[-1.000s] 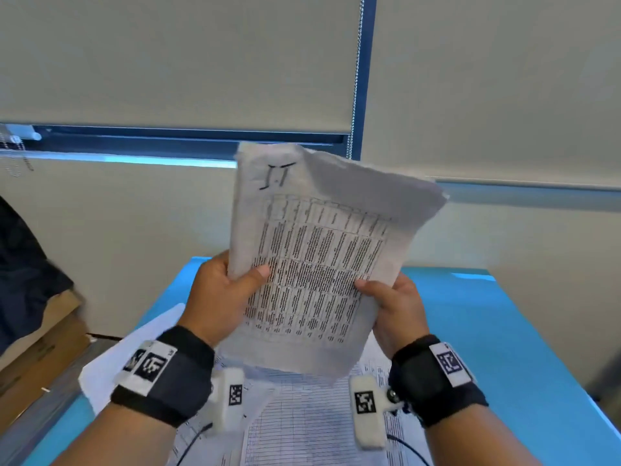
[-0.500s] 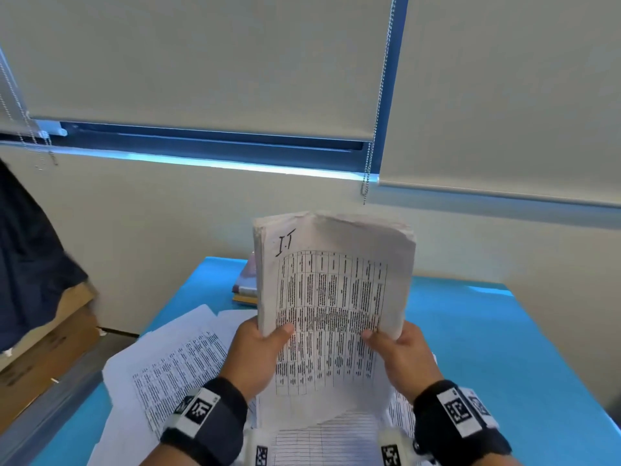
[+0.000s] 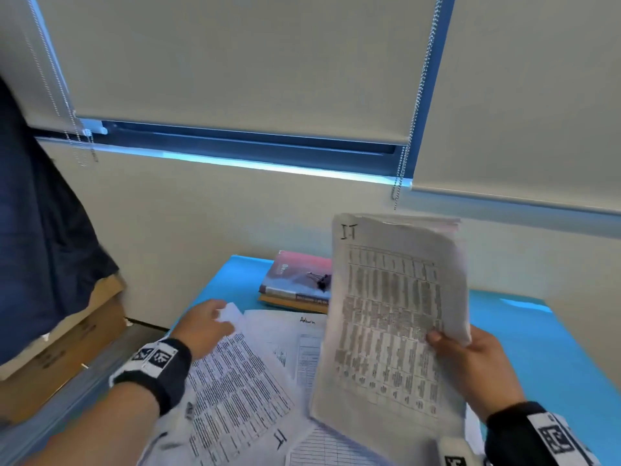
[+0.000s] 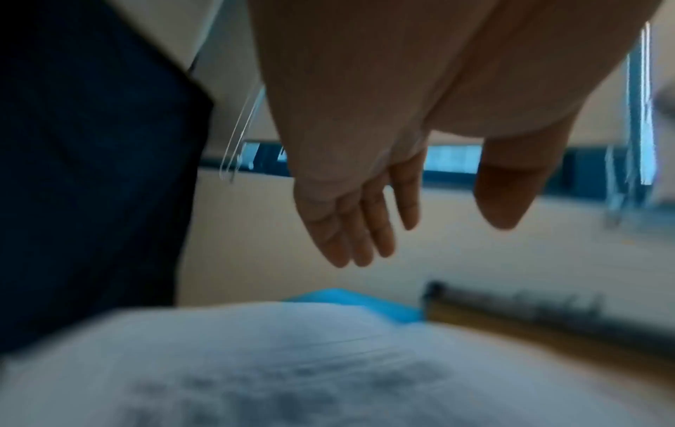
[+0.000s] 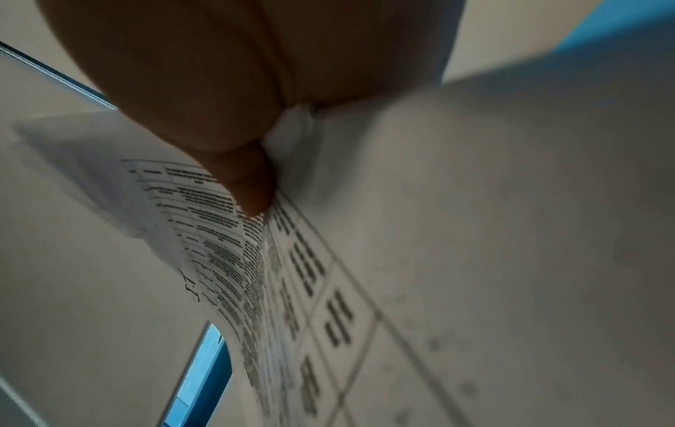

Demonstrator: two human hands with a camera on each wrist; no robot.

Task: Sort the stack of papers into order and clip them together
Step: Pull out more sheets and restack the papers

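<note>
On the stack's [image 3: 393, 317] top sheet: handwritten "I-1"; right hand [image 3: 470, 364] grips it.

An office: roller blinds [image 3: 235, 62], printed sheets [image 3: 235, 391] on a blue table [image 3: 537, 348], stacked books [image 3: 295, 284].

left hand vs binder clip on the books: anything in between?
In the head view, only bare blue table and the books' cover separate the left hand from the binder clip. Nothing else intervenes.

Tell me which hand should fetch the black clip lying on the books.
Left. The left hand is free, fingers straight, over the loose sheets and near the books bearing the clip. The right hand grips the paper stack.
</note>
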